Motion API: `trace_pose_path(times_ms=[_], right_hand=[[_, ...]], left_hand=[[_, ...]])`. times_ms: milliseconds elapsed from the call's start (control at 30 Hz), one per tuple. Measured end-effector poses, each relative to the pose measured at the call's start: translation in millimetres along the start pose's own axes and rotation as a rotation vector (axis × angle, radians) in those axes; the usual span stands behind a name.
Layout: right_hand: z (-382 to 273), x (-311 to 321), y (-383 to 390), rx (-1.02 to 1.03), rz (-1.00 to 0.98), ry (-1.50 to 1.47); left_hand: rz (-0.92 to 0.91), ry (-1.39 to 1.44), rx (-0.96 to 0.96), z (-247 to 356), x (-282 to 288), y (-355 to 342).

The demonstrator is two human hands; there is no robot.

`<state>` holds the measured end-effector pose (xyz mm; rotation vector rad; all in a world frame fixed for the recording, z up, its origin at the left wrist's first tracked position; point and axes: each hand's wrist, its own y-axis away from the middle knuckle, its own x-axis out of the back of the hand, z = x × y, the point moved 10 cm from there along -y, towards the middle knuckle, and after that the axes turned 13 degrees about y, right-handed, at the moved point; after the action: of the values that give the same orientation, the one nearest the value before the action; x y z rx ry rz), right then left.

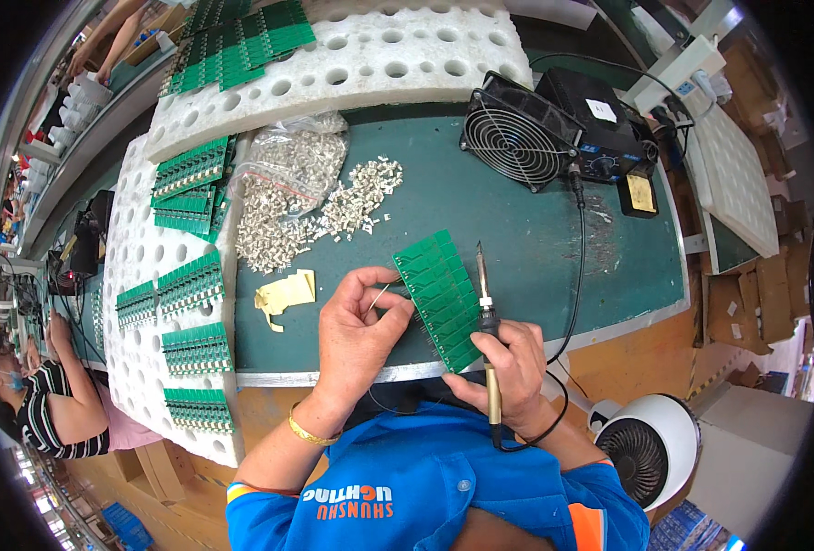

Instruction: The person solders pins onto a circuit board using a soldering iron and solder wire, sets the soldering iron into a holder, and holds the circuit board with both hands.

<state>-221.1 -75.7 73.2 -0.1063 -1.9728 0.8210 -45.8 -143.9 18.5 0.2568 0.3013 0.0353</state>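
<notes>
Between my hands a green circuit board panel [438, 298] is held tilted above the bench's front edge. My left hand [363, 321] is closed at the panel's left edge, with a thin wire [379, 297], likely solder, pinched between thumb and fingers. Around a soldering iron [489, 344] my right hand [514, 365] is wrapped, its tip pointing up and away beside the panel's right edge. The right fingers also lie against the panel's lower right corner. Thin pins stick out along the panel's left side. The iron's tip appears apart from the board.
Small white connectors [361, 197] lie piled beside a plastic bag [292, 161]. Yellow sponge pieces [288, 292] rest nearby. White foam trays [136, 367] carry green boards at left and back. A black fan [520, 133] and soldering station [595, 124] stand far right; the iron's cable [580, 266] hangs there.
</notes>
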Motion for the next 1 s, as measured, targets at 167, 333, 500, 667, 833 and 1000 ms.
trace_pose_path(times_ms=[167, 333, 500, 667, 833, 1000], right_hand=[[-1.9, 3.6, -0.9, 0.012, 0.008, 0.015], [0.6, 2.9, -1.0, -0.015, -0.017, 0.003], [2.0, 2.7, -0.9, -0.007, -0.006, -0.017], [0.5, 4.4, -2.6, 0.009, -0.008, -0.013], [-2.4, 5.5, -3.9, 0.025, 0.004, 0.029], [-3.7, 1.1, -5.7, 0.050, -0.028, 0.022]], left_hand=[[-0.001, -0.030, -0.008, 2.6, -2.2, 0.2], [-0.003, -0.062, 0.007, 4.5, -3.2, 2.1], [-0.033, -0.117, -0.020, 9.3, -3.4, 1.0], [-0.049, -0.180, -0.013, 21.1, -6.6, 1.3], [-0.078, -0.209, -0.013, 20.7, -6.6, -1.1], [-0.103, -0.182, 0.036, 12.6, -0.8, -5.6]])
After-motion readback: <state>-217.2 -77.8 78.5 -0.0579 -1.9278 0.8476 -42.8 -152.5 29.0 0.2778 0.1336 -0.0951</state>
